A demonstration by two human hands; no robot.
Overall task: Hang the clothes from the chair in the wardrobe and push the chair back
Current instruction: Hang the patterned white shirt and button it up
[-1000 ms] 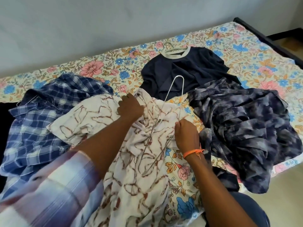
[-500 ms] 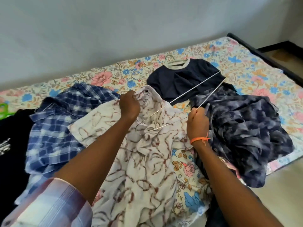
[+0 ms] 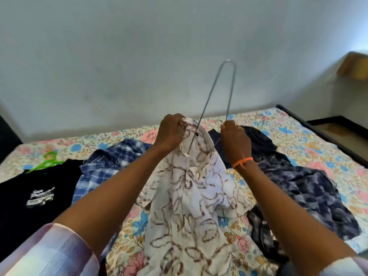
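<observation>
A white patterned shirt [image 3: 189, 196] is held up over the floral bedsheet [image 3: 298, 140], its collar gripped by the left hand [image 3: 171, 132]. One leg of a metal wire hanger [image 3: 223, 92] is pinched by the right hand [image 3: 235, 138]. A plaid shirt [image 3: 107, 166] and a black T-shirt [image 3: 33, 196] are spread beyond.

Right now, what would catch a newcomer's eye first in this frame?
A bent wire hanger sticks up mid-frame against the bare wall. The left hand grips the white shirt at its top, lifted off the bed, while the right hand pinches the wire. More clothes lie around it on the bed.
</observation>
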